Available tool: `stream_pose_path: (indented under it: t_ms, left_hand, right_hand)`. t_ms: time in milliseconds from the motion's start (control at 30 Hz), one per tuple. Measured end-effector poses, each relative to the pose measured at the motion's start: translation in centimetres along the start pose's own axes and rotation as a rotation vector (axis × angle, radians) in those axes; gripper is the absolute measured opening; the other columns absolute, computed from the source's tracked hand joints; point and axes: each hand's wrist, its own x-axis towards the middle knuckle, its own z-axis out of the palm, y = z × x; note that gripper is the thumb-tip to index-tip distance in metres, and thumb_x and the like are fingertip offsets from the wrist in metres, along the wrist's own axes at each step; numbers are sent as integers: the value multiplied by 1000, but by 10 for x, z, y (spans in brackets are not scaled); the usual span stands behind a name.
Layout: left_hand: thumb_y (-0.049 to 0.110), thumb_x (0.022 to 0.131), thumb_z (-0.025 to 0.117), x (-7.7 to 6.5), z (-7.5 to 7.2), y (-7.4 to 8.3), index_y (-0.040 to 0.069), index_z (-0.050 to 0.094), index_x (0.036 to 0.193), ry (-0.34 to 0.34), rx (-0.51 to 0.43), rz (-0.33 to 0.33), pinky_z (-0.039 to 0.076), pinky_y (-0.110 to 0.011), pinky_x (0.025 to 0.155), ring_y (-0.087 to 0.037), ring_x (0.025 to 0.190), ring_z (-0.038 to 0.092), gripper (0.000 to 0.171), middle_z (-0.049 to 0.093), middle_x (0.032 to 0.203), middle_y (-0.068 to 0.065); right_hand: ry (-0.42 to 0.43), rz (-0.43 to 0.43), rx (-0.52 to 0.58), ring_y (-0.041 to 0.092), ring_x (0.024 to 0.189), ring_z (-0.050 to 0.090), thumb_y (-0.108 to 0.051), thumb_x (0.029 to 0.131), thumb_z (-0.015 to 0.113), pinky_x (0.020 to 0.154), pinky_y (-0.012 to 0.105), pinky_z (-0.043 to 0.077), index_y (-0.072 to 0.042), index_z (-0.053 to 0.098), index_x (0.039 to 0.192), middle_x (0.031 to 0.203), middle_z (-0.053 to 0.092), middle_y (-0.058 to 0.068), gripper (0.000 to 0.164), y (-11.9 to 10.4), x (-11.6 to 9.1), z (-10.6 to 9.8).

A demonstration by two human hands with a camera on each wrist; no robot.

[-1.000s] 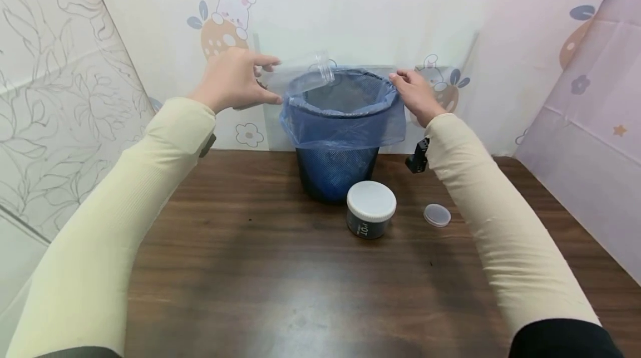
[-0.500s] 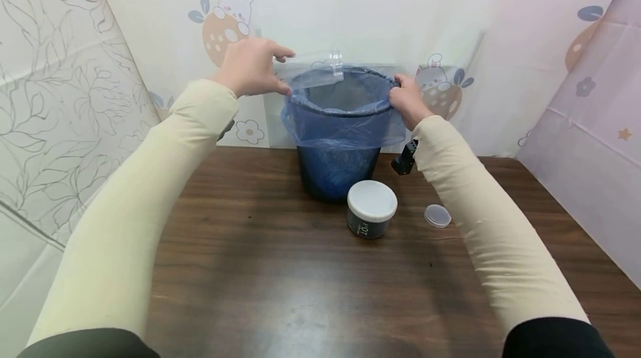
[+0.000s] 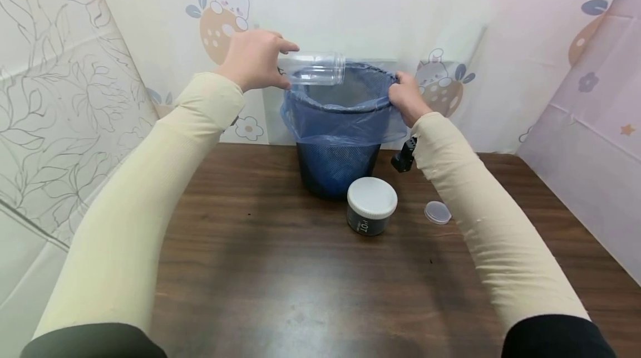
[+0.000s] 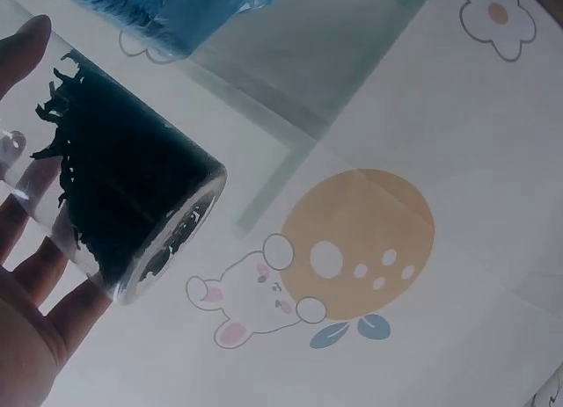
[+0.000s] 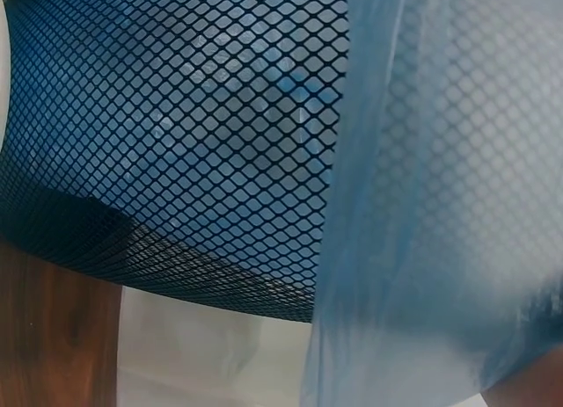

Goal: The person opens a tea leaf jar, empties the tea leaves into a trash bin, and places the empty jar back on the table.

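Note:
A clear plastic jar [image 3: 320, 68] lies sideways in my left hand [image 3: 257, 60], its threaded mouth over the left part of the bin's opening. Fingers and thumb grip it near the base. In the left wrist view, dark shredded dry stuff like tea leaves [image 4: 132, 170] is packed against the jar's bottom end. My right hand [image 3: 408, 97] grips the right rim of a dark mesh waste bin [image 3: 338, 166] with a blue plastic bag [image 3: 345, 127] folded over its edge. Close up, the right wrist view shows the mesh wall [image 5: 220, 134] and the bag's hanging edge [image 5: 361, 249].
On the brown wooden table [image 3: 280, 269], a dark tub with a white lid [image 3: 371, 199] stands in front of the bin. A small clear round lid [image 3: 438, 212] lies to its right. A patterned cloth wall [image 3: 360, 7] rises close behind the bin.
My left hand has moved right and slightly up, bringing the jar further over the bin and turning it nearly level. My right hand's fingers have closed round the rim.

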Motion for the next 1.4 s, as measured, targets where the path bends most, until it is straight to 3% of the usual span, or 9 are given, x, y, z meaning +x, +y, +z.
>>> stream_pose_path:
  t_ms: [100,400,800,900,1000,1067,1133,1233,1400]
  left_hand:
    - [31,73,80,0,1,1,19,54,137,5,18,10,44,-54,79,-33,109,56,70,58,129,-8]
    - [29,74,79,3,3,3,17,53,137,9,84,50,45,-56,78,-35,114,53,70,58,129,-9]
    - [25,72,81,3,6,3,15,57,134,48,96,91,46,-56,74,-35,111,51,68,60,125,-8]
    - [27,72,82,4,7,3,16,56,135,43,113,88,46,-56,72,-35,111,51,68,60,124,-8]
    - [28,72,82,5,9,4,16,56,135,40,135,93,47,-56,72,-35,110,51,69,60,123,-8]
    - [28,72,82,5,10,4,16,56,134,46,144,97,47,-55,71,-36,109,52,69,60,122,-9]
    - [27,72,82,5,10,5,16,57,134,55,150,100,47,-55,71,-36,108,52,68,61,122,-9]
    - [25,72,82,5,11,7,15,58,133,62,152,102,47,-56,70,-36,108,53,67,61,121,-10]
    - [22,72,80,5,12,7,14,58,132,58,159,111,46,-57,72,-36,106,52,64,62,119,-10]
  right_hand:
    - [5,9,-5,24,102,35,2,92,20,85,29,29,6,40,122,110,37,13,37,0,0,0]
    - [-11,27,7,24,113,33,2,91,18,91,28,28,2,32,143,128,36,16,53,-1,1,1]
    - [-30,33,2,22,122,31,1,92,18,101,27,25,0,24,149,143,32,18,57,-3,0,4]
    - [-18,29,-6,24,107,35,2,93,20,89,30,30,3,38,134,120,40,18,45,-2,0,5]
    - [-15,30,-8,24,97,34,2,93,21,80,32,29,3,40,118,102,35,12,32,-1,-1,6]
    - [-19,28,-4,24,96,32,2,93,20,79,33,28,3,39,117,101,33,11,31,0,-1,6]
    - [-29,30,-1,24,108,33,2,93,19,83,32,29,2,39,130,117,38,15,42,0,-1,5]
    - [-35,33,3,23,117,30,2,93,18,87,31,28,2,33,141,134,33,18,51,1,0,5]
    - [-33,29,8,24,119,31,2,93,18,95,29,28,2,28,146,137,33,18,54,2,1,7]
